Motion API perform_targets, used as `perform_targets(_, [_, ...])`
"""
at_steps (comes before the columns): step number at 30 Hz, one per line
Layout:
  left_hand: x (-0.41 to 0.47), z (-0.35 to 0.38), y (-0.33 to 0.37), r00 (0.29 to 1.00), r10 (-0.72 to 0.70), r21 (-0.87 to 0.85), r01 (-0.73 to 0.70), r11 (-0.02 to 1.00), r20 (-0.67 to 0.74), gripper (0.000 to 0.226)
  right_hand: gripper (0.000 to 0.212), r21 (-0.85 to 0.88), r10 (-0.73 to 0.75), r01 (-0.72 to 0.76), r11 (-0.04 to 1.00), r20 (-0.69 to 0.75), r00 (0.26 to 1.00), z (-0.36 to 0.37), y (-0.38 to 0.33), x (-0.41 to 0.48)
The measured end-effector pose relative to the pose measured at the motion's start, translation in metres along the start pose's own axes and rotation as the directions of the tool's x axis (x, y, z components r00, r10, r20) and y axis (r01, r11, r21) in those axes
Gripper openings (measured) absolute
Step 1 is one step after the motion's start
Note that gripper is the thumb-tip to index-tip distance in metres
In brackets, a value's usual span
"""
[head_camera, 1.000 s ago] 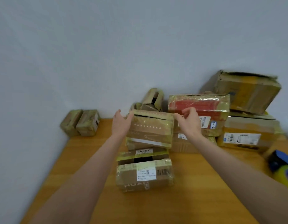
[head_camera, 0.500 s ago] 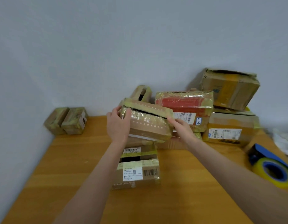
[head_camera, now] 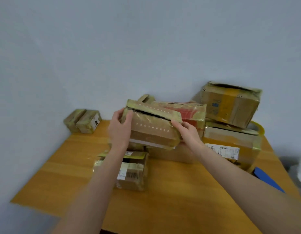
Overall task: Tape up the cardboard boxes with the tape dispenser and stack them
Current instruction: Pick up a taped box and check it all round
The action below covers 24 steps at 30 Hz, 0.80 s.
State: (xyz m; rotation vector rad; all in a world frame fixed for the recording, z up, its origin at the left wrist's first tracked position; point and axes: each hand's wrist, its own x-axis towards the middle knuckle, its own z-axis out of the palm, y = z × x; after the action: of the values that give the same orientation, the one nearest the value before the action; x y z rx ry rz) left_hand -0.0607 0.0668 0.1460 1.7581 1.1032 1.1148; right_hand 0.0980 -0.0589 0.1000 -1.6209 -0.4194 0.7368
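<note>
I hold a brown cardboard box (head_camera: 152, 129), wrapped in yellowish tape, lifted and tilted above the table. Its top flap gapes along a dark slit. My left hand (head_camera: 119, 130) grips its left end, thumb on the front face. My right hand (head_camera: 188, 132) grips its lower right corner. Below it on the wooden table (head_camera: 171, 191) lies a taped box with white labels (head_camera: 129, 171). The blue tape dispenser (head_camera: 266, 179) lies at the right edge, partly hidden by my right forearm.
Behind the held box stand a red-faced box (head_camera: 190, 114), a large labelled box (head_camera: 231, 149) and a battered open box (head_camera: 231, 105) on top of it. Two small boxes (head_camera: 83, 121) sit at the far left corner against the wall. A yellow tape roll (head_camera: 258, 128) peeks out behind the large box.
Both hands have lifted the box off the pile, tilted it and brought it nearer. My right hand slid from the top right corner to the lower right corner. The view shifted left.
</note>
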Motion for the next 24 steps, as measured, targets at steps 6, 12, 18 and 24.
perform_targets(6, [-0.092, 0.054, -0.032, 0.954, -0.185, 0.136, 0.156, 0.978, 0.235, 0.068, 0.059, -0.364, 0.093, -0.119, 0.924, -0.089, 0.992, -0.089, 0.057, -0.020])
perform_targets(12, [-0.164, 0.100, -0.070, 0.817, -0.223, 0.333, 0.041, 0.942, 0.531, 0.066, 0.056, -0.542, 0.190, -0.249, 0.802, -0.164, 0.968, -0.148, 0.122, -0.049])
perform_targets(18, [-0.189, 0.126, -0.105, 0.616, -0.335, 0.420, 0.007, 0.907, 0.713, 0.092, 0.064, -0.606, 0.311, -0.362, 0.708, -0.192, 0.931, -0.161, 0.160, -0.055])
perform_targets(24, [-0.188, 0.132, -0.118, 0.684, -0.179, 0.483, -0.283, 0.829, 0.707, 0.068, 0.065, -0.702, 0.249, -0.344, 0.623, -0.239, 0.939, -0.157, 0.164, -0.049])
